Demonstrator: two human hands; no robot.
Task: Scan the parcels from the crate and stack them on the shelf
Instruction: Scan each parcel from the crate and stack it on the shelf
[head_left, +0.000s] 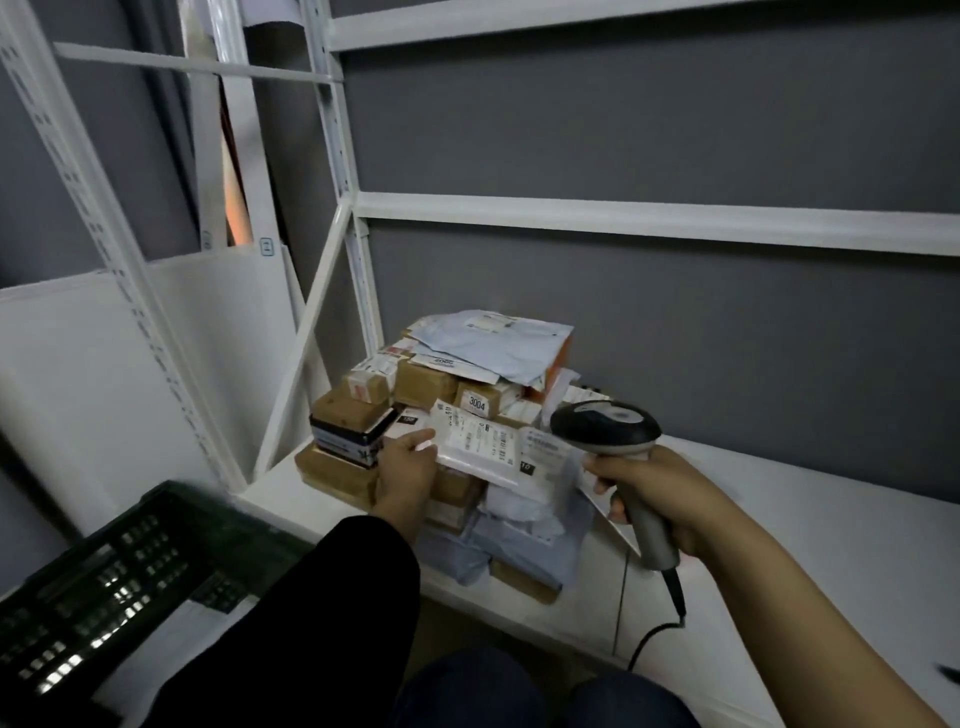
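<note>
A pile of parcels (447, 384), brown boxes and pale mailer bags, sits on the white shelf board (779, 525) near its left corner. My left hand (408, 465) holds a flat white parcel with a printed label (480, 441) by its left edge, on the front of the pile. My right hand (654, 493) grips the handle of a grey barcode scanner (608, 423), whose head is just right of that parcel. The dark plastic crate (119, 582) stands at lower left, tilted; I cannot see parcels inside it.
White metal shelf uprights (358, 260) and a diagonal brace rise left of the pile. A higher shelf beam (649, 218) crosses above. The scanner cable (654, 639) hangs down past the shelf edge. A grey wall is behind. My knees are at the bottom.
</note>
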